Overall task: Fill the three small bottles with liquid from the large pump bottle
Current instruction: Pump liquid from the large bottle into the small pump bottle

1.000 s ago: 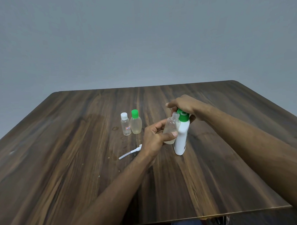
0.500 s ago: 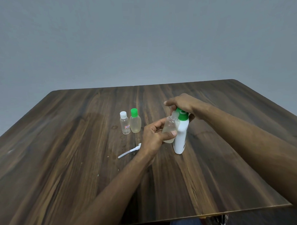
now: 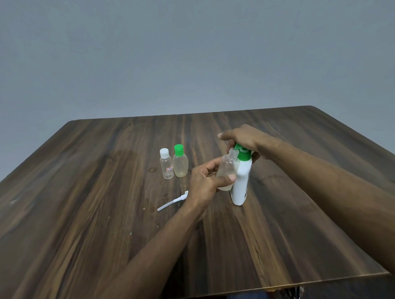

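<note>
A large white pump bottle (image 3: pixel 240 183) with a green pump head stands upright near the table's middle. My right hand (image 3: pixel 244 140) sits on top of the green head, fingers curled over it. My left hand (image 3: pixel 204 182) grips a small clear open bottle (image 3: pixel 227 166), tilted with its mouth up against the pump head; a little pale liquid shows at its bottom. Left of them stand a small clear bottle with a white cap (image 3: pixel 166 164) and a small bottle with a green cap (image 3: pixel 180 164) holding pale liquid.
A white cap with a long dip tube (image 3: pixel 171 202) lies on the dark wooden table (image 3: pixel 82 220) just left of my left wrist. Small drops and specks mark the wood near it. A grey wall stands behind the table.
My hands and both bottles stay in the same grip and place. The view has shifted slightly.
</note>
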Tool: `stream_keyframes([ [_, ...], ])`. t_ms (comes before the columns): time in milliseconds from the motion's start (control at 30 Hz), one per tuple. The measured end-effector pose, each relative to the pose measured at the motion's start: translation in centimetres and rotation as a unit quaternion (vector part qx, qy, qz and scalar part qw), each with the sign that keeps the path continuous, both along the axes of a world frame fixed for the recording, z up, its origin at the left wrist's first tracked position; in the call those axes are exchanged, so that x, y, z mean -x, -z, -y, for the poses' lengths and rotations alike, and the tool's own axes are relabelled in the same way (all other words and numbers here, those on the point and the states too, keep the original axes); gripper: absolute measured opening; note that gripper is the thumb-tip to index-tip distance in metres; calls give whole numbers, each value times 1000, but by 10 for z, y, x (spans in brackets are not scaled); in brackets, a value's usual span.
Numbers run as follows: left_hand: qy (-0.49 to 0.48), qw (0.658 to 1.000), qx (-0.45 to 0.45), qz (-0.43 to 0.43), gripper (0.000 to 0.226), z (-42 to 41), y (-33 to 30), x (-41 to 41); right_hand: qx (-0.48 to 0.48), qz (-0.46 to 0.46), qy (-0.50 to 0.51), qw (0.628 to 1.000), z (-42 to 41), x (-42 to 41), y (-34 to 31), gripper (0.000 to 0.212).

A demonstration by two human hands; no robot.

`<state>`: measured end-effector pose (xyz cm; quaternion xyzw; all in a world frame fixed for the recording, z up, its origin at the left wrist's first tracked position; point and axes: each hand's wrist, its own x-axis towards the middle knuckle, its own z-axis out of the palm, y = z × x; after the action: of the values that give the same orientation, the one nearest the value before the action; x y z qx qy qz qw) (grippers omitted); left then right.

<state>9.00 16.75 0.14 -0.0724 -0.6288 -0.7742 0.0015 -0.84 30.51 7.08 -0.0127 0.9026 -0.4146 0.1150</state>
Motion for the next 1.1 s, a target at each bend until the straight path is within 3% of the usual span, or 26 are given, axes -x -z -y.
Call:
stream_keyframes([
  [300, 12, 1000, -7, -2, 42, -2, -1, -2, 15, 21, -18, 1000, -2, -6, -9, 60],
  [533, 5, 1000, -4, -3, 44, -1, -1, 0, 0, -7, -11, 1000, 1, -1, -1, 46],
  [767, 9, 1000, -4, -3, 44, -2, -2, -2, 20, 12, -19, 1000, -2, -5, -8, 59],
  [1100, 5, 1000, -2, 3, 46, -1, -1, -1, 2, -6, -9, 1000, 0, -1, -1, 48],
])
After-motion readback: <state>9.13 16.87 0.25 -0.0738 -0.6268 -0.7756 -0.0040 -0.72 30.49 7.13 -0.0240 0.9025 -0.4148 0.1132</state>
